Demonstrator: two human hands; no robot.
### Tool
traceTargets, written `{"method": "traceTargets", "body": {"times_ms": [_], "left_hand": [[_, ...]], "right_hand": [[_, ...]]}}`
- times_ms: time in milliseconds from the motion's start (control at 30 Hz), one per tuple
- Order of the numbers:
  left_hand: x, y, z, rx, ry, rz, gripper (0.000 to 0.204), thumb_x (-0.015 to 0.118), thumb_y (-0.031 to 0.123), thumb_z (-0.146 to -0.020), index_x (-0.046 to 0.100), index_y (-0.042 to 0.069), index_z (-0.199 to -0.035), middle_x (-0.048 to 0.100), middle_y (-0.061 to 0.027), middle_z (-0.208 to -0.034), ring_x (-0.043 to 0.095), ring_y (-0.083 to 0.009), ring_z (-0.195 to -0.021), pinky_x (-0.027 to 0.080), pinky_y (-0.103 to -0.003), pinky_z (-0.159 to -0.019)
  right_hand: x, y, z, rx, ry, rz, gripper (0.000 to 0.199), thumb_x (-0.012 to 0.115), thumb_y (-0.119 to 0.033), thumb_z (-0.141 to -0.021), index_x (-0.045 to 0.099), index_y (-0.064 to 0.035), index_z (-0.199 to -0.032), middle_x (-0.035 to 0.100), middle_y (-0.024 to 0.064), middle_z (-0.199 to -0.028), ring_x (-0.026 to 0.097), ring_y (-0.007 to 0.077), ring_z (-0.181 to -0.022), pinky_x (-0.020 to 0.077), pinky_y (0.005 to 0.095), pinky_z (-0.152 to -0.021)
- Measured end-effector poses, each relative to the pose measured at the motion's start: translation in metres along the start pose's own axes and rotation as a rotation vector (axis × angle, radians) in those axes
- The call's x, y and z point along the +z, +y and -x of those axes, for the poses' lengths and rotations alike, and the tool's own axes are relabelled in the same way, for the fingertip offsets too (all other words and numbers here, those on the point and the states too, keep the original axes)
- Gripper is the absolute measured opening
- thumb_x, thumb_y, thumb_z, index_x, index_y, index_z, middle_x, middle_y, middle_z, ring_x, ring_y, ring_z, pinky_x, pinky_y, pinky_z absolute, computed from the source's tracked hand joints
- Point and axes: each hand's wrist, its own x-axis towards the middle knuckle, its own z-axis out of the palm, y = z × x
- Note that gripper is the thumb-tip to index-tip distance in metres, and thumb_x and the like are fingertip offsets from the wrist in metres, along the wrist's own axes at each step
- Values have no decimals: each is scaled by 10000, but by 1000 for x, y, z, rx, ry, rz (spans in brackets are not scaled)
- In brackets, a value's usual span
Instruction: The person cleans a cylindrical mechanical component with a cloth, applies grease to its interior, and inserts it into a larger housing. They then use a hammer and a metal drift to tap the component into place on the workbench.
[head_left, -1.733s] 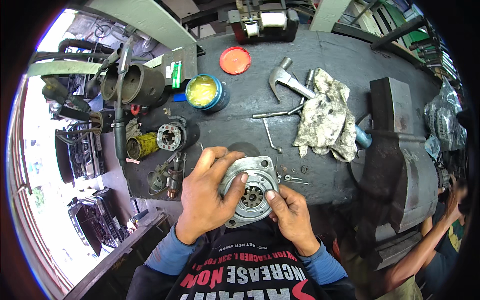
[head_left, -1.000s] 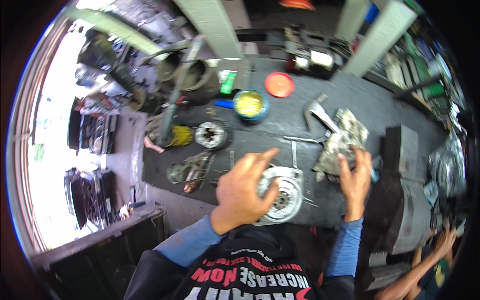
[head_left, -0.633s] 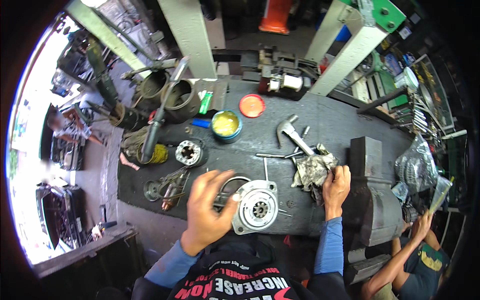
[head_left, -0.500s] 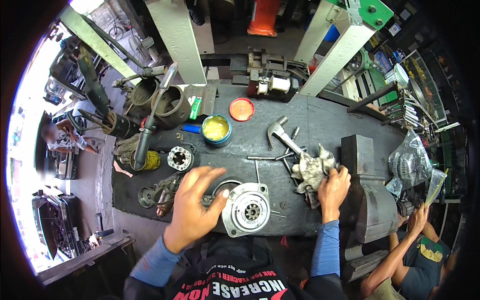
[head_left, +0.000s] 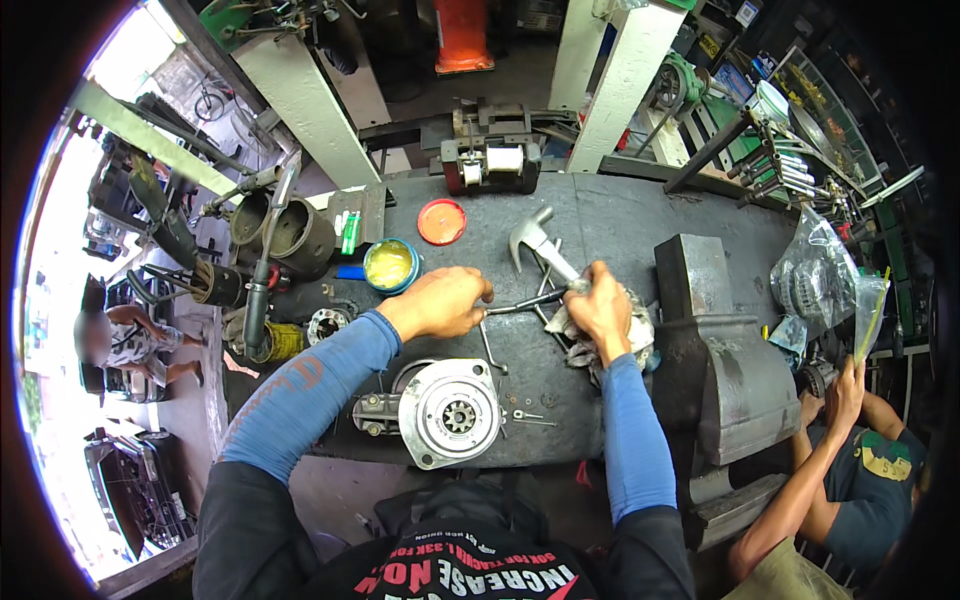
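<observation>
Over the middle of the bench, my left hand (head_left: 445, 302) is closed, its fingertips at the left end of a thin metal rod (head_left: 522, 304). My right hand (head_left: 603, 308) is closed round the rod's dark right end, though its fingers partly hide the grip. Under that hand lies a crumpled, stained rag (head_left: 640, 335). A claw hammer (head_left: 535, 238) lies just beyond, its handle running to my right fingers. Nearer me, a starter motor (head_left: 450, 415) rests with its round silver flange and small central gear facing up. An L-shaped rod (head_left: 490, 347) lies behind it.
An open jar of yellow grease (head_left: 389, 264) and its red lid (head_left: 441, 222) stand far left of centre. Metal cylinders (head_left: 303, 238) crowd the left. A vise (head_left: 490, 165) sits at the back; a large steel block (head_left: 695, 320) stands right, near another person's arm (head_left: 800, 490).
My left hand has left the starter motor and reached forward to the rod. My right hand has shifted from the rag's side to the rod, which is now tilted. The view has shifted.
</observation>
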Motion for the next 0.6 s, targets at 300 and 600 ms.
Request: {"method": "traceTargets", "body": {"times_ms": [300,600], "left_hand": [[31,16,-79,411,68,-183,282,710,133,-855,745,42,-1120,717,-149,-1145,671,-361,-1161,567,-470,-995],[118,46,-161,694,-14,-457,257,682,160,-877,741,79,-1114,736,-112,-1120,700,-321,-1141,605,-453,-923]], "right_hand": [[-119,-30,4,-440,331,-670,222,849,-173,-939,748,-12,-1055,727,9,-863,625,87,-769,495,257,-679],[-154,-20,29,-484,398,-1075,105,677,-32,-1024,651,19,-1112,711,101,-1026,674,178,-971,543,347,-952]]}}
